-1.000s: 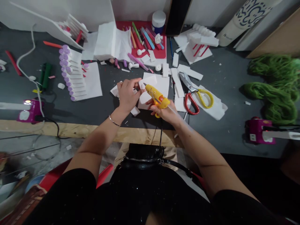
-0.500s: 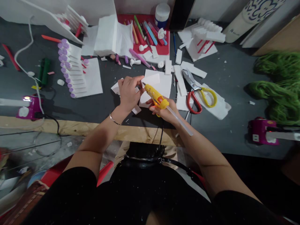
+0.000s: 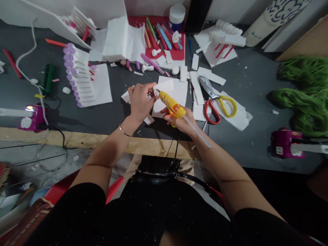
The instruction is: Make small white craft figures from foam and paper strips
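Note:
In my right hand point(image 3: 183, 120) is a yellow hot glue gun point(image 3: 171, 104), with a long clear glue stick point(image 3: 198, 131) poking out of its back. Its nozzle points up and left at a white foam strip point(image 3: 165, 86). The thumb and forefinger of my left hand point(image 3: 141, 102) pinch that strip at its left end. Below it lies a square white sheet point(image 3: 180, 94). Another white offcut point(image 3: 149, 120) lies under and beside my left hand. Scissors point(image 3: 214, 97) with a red and a yellow handle rest open to the right of the glue gun.
Left stands a white model point(image 3: 81, 73) with purple-tipped rolls. At the back are colored markers point(image 3: 159, 36), a white jar point(image 3: 177, 16) and a small foam structure point(image 3: 225, 39). Green yarn point(image 3: 302, 95) lies right, by a purple power adapter point(image 3: 287, 143). Foam scraps point(image 3: 196, 87) surround the scissors.
The glue gun's nozzle has shifted very slightly to the right along the foam strip. The strip has moved a little to the left with my left hand; all else looks the same.

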`<action>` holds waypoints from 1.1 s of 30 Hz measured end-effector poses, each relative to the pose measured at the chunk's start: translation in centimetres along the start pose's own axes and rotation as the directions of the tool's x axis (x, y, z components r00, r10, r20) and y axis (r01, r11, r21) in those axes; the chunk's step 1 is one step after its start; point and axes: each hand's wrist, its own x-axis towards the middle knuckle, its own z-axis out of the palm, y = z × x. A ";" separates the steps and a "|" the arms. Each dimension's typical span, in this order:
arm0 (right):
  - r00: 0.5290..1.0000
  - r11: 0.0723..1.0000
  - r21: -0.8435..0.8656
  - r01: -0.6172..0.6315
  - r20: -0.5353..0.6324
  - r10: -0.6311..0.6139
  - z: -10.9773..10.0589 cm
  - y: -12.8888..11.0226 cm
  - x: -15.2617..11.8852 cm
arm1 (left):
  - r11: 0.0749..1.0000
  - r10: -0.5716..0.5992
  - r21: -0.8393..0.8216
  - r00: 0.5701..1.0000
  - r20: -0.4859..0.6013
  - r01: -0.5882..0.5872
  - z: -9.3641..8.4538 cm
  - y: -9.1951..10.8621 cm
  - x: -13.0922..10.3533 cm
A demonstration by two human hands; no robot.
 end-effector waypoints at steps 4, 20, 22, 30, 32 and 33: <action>1.000 0.999 -0.032 0.018 0.007 -0.017 -0.3 0.3 0.0 | 1.000 0.012 0.000 1.000 -0.010 -0.012 -0.1 -0.1 -0.1; 0.993 0.997 -0.006 0.075 -0.086 -0.075 -1.1 -1.1 0.1 | 1.000 0.012 0.012 1.000 -0.029 -0.011 -0.2 -0.8 0.0; 0.990 0.994 -0.024 0.103 -0.093 -0.104 -1.3 -0.8 0.3 | 1.000 0.008 0.005 0.999 -0.033 -0.007 -0.2 -1.0 0.1; 0.969 0.983 -0.032 0.178 -0.170 -0.181 -1.8 0.7 0.6 | 1.000 -0.019 0.014 0.999 -0.044 0.020 0.0 -1.3 0.0; 0.961 0.980 -0.032 0.199 -0.187 -0.201 -1.9 0.8 0.5 | 0.999 -0.021 0.033 0.999 -0.040 0.022 -0.1 -1.1 0.0; 0.960 0.978 -0.036 0.206 -0.189 -0.209 -1.9 0.9 0.4 | 0.999 -0.020 0.042 0.999 -0.036 0.022 -0.1 -1.0 -0.1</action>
